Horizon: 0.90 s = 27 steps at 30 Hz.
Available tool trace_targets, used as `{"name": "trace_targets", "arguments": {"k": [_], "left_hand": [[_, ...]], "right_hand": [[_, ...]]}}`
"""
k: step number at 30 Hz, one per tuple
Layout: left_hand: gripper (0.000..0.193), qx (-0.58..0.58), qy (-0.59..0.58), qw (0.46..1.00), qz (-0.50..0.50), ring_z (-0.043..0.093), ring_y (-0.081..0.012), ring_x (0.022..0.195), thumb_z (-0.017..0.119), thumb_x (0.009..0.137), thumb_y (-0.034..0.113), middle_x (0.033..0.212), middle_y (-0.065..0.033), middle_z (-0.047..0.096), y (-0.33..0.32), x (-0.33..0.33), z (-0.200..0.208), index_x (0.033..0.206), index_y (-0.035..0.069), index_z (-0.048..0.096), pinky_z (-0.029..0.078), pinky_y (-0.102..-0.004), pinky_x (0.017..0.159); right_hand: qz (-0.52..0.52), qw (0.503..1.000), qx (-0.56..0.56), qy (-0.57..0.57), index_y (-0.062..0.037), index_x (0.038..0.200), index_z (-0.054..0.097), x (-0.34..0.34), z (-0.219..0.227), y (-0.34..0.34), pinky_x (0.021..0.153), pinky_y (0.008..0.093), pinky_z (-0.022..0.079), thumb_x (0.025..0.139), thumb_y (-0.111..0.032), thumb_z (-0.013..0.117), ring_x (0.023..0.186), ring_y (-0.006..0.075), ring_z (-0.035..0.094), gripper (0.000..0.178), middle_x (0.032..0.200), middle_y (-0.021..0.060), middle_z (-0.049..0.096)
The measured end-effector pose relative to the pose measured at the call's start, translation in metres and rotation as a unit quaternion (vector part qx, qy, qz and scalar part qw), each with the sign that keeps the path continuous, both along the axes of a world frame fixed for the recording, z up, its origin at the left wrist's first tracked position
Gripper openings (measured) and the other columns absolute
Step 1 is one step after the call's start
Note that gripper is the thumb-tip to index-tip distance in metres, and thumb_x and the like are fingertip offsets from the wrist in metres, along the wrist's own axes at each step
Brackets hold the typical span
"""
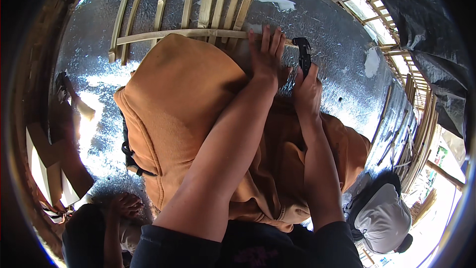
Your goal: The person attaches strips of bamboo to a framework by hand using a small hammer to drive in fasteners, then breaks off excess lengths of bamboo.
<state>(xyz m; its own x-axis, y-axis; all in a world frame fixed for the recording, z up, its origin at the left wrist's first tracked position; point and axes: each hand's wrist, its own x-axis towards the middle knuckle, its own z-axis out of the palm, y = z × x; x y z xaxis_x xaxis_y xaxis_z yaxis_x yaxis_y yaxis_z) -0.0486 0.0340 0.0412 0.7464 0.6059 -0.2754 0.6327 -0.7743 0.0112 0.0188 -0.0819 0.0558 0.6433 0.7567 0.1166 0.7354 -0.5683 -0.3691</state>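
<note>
silver sheeting [342,89] spreads under everything, wrinkled and glaring toward its left edge. nearest, brown cloth [183,84] rises in a tall hump across the lap and covers part of what lies behind it. just beyond, the left hand [266,59] lies palm down, fingers straight and slightly spread, over the right part of a bamboo cross strip [188,33]. beside it the right hand [308,87] is curled round the handle of a black tool [304,59], whose head is at the strip's right end; i cannot tell whether they touch. bamboo slats [208,0] run side by side from the cross strip toward the sheeting's far edge. off the near left corner is another person's hand [126,204]; farther out, bamboo poles [423,124] line the right edge, and dark plastic [431,30] hangs at the far right.
</note>
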Motion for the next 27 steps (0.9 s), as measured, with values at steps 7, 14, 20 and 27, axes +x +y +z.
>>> {"name": "trace_targets", "arguments": {"k": [7,14,20,27], "left_hand": [[0.089,0.003,-0.015,1.000,-0.002,0.001,-0.0312,0.159,0.040,0.098,0.065,0.173,-0.0034,0.006,0.003,0.000,-0.002,0.165,0.012,0.015,-0.002,-0.0705,0.121],[0.089,0.001,0.007,1.000,-0.003,-0.002,-0.0322,0.159,0.036,0.098,0.068,0.173,-0.0017,0.002,0.001,0.002,-0.004,0.165,0.015,0.011,-0.003,-0.0721,0.120],[0.089,0.001,-0.011,1.000,-0.004,-0.001,-0.0312,0.159,0.039,0.098,0.066,0.173,-0.0037,0.005,0.001,0.000,-0.003,0.165,0.013,0.013,-0.002,-0.0711,0.120],[0.090,0.001,-0.008,1.000,-0.005,0.001,-0.0315,0.159,0.038,0.098,0.066,0.173,-0.0037,0.005,0.000,0.000,-0.001,0.165,0.012,0.012,-0.001,-0.0711,0.120]], "right_hand": [[-0.024,0.999,0.021,0.023,0.0008,0.120,0.045,-0.005,0.012,0.003,0.050,0.0560,0.049,0.104,-0.016,0.054,0.070,0.0516,0.066,0.024,0.073,0.0297,0.064],[-0.022,0.998,0.020,0.048,0.0000,0.119,0.046,-0.002,0.014,0.003,0.052,0.0546,0.048,0.105,-0.017,0.053,0.074,0.0505,0.068,0.023,0.078,0.0307,0.065],[-0.055,0.988,0.132,0.061,-0.0006,0.115,0.051,0.008,-0.001,-0.002,0.048,0.0429,0.046,0.107,-0.020,0.051,0.055,0.0307,0.066,0.021,0.070,0.0180,0.061],[-0.147,0.949,0.171,0.222,-0.0012,0.107,0.048,0.023,-0.016,-0.005,0.043,0.0306,0.044,0.110,-0.027,0.046,0.053,0.0147,0.058,0.026,0.068,0.0059,0.056]]}}
